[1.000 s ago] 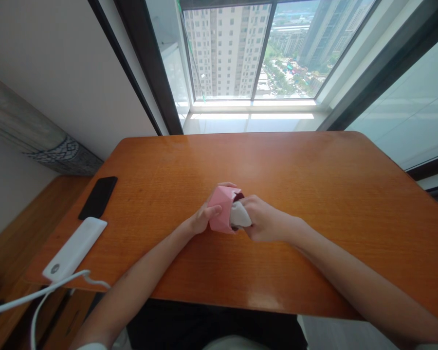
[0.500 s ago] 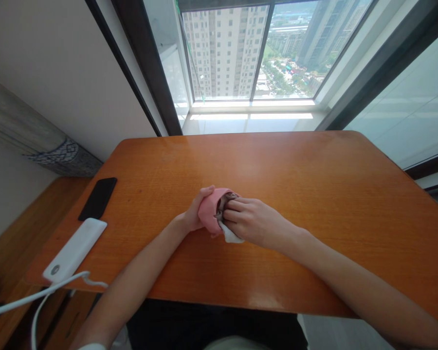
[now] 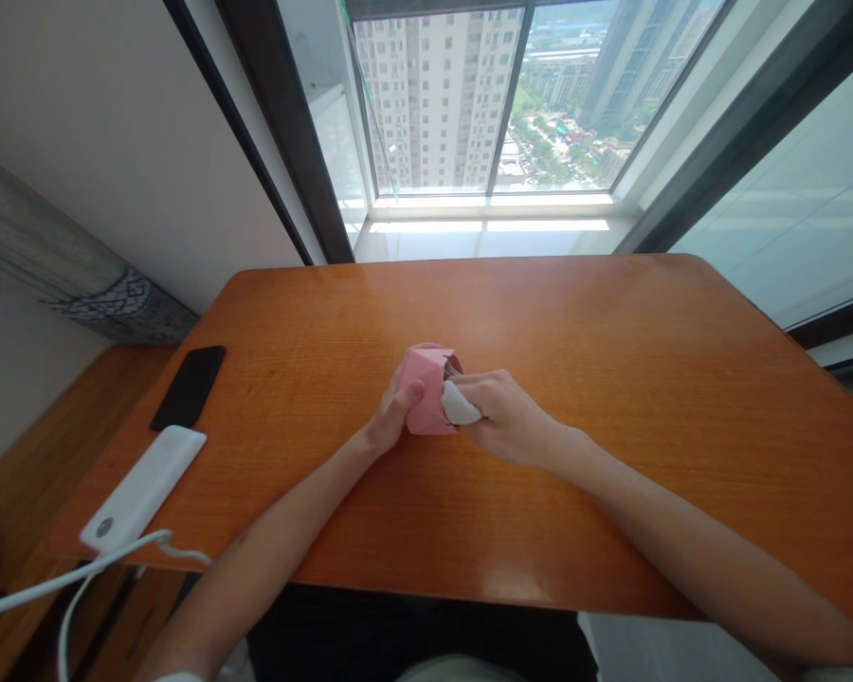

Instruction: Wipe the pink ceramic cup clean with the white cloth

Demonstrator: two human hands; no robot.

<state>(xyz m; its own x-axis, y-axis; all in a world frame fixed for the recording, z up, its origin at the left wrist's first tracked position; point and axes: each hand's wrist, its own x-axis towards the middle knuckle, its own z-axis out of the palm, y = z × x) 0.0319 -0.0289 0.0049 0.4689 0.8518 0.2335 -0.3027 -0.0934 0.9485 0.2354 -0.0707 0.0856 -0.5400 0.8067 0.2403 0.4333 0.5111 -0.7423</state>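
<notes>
My left hand (image 3: 395, 405) is wrapped around a small pink cup-shaped container (image 3: 424, 394), thumb on the near side. The container is tilted on its side above the table, its mouth turned to the right. At that mouth my right hand (image 3: 501, 412) pinches a white tissue or cloth (image 3: 459, 404), with some fingers reaching inside. A sliver of greyish lining or contents shows at the rim; the rest of the inside is hidden by my fingers and the white piece.
The brown wooden table (image 3: 583, 350) stands before a window. At its left side lie a black phone (image 3: 189, 386) and a white power bank (image 3: 142, 488). A white cable (image 3: 63, 576) runs near the front left edge.
The pink container has moved slightly up and right and turned, so more of its outer side shows. My left thumb is now on its near side. The white piece is higher, at the mouth.
</notes>
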